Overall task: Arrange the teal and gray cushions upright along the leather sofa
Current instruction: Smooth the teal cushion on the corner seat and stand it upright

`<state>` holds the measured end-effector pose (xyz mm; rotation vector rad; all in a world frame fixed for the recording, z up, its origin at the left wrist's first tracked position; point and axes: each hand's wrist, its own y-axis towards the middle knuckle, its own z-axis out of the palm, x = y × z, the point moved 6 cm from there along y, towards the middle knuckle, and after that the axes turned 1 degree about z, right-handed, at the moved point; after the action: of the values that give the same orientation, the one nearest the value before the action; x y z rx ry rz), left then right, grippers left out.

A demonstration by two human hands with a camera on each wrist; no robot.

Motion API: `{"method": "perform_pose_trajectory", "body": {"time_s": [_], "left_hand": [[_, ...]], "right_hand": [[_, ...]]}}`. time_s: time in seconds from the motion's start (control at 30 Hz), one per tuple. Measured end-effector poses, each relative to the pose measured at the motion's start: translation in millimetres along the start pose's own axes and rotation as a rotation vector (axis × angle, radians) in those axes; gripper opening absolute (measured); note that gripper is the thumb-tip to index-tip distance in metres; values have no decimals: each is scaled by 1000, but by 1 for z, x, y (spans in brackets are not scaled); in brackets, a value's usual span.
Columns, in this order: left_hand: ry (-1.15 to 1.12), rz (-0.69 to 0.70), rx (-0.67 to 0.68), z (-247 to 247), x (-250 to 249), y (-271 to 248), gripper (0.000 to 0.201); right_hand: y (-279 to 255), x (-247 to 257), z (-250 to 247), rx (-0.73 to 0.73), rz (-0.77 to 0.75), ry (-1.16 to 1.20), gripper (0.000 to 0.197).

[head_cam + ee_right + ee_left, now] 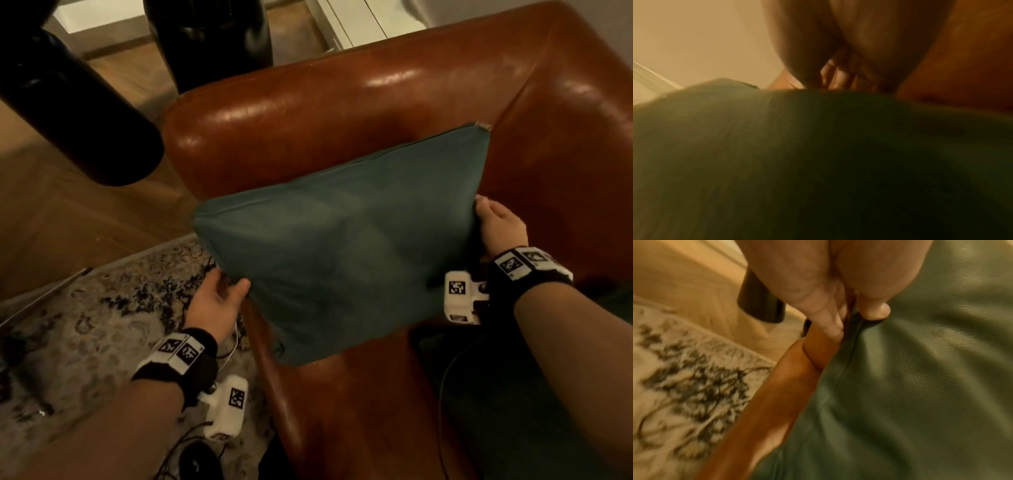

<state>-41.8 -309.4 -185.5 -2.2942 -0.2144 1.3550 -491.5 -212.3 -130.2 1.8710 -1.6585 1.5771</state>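
A teal cushion [342, 236] is held tilted over the seat at the left end of the brown leather sofa [342, 113], close to the armrest. My left hand [222, 294] pinches its left edge, thumb on the front and fingers behind; the left wrist view shows that pinch [855, 321] on the cushion [910, 386]. My right hand [493, 226] grips the right edge, fingers hidden behind the fabric. The right wrist view is blurred and mostly filled by the cushion [818, 162]. No gray cushion is in view.
A patterned rug [85, 325] with thin cables lies on the wooden floor [68, 212] left of the sofa. Two dark rounded objects [78, 109] stand beyond the armrest. More teal material [513, 394] lies on the seat at lower right.
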Motion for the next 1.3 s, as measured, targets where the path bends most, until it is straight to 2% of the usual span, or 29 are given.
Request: {"method": "perform_pose_trajectory", "body": {"time_s": [0.07, 0.13, 0.17, 0.27, 0.33, 0.4, 0.5, 0.57, 0.67, 0.73, 0.83, 0.97, 1.1, 1.23, 1.3], "left_hand": [[-41, -96, 86, 18, 20, -10, 50], [-55, -106, 78, 32, 29, -16, 45], [-64, -96, 31, 35, 30, -15, 39], [-19, -85, -72, 34, 28, -1, 26], [51, -65, -79, 30, 31, 7, 19], [29, -53, -63, 26, 33, 8, 18], [-136, -113, -25, 25, 35, 1, 22], [-171, -170, 22, 28, 41, -5, 26], [36, -155, 98, 38, 63, -8, 44], [109, -168, 127, 48, 76, -12, 45], [93, -187, -14, 51, 73, -13, 30], [58, -205, -117, 47, 59, -5, 24], [77, -245, -128, 43, 61, -2, 23], [-52, -346, -158, 43, 93, 5, 37], [-59, -359, -101, 47, 85, -4, 32]], "right_hand": [[-1, -20, 2, 50, 138, 50, 43], [0, -32, 6, 110, 186, 24, 45], [3, -33, 7, 125, 157, -11, 39], [12, -24, -2, 35, 47, -44, 29], [18, -21, -5, -8, 11, -70, 26], [20, -18, -6, -31, -14, -118, 25], [12, -18, -7, -8, -48, -90, 23], [7, -26, -6, 41, 24, -70, 27], [3, -55, -4, 155, 208, -23, 37], [12, -78, -5, 189, 233, -41, 31], [7, -72, -3, 181, 182, -155, 27], [24, -66, -18, 60, 128, -235, 24], [30, -56, -22, 24, 121, -317, 20], [25, -58, -18, 7, 124, -294, 22], [21, -62, -12, 59, 112, -260, 23]]}}
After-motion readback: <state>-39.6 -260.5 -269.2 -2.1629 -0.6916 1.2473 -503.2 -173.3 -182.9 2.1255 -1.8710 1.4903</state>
